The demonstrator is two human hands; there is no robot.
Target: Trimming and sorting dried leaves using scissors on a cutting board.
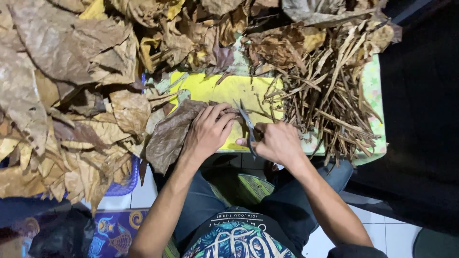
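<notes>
Yellow board (224,91) amid dried leaves (62,71)
</notes>
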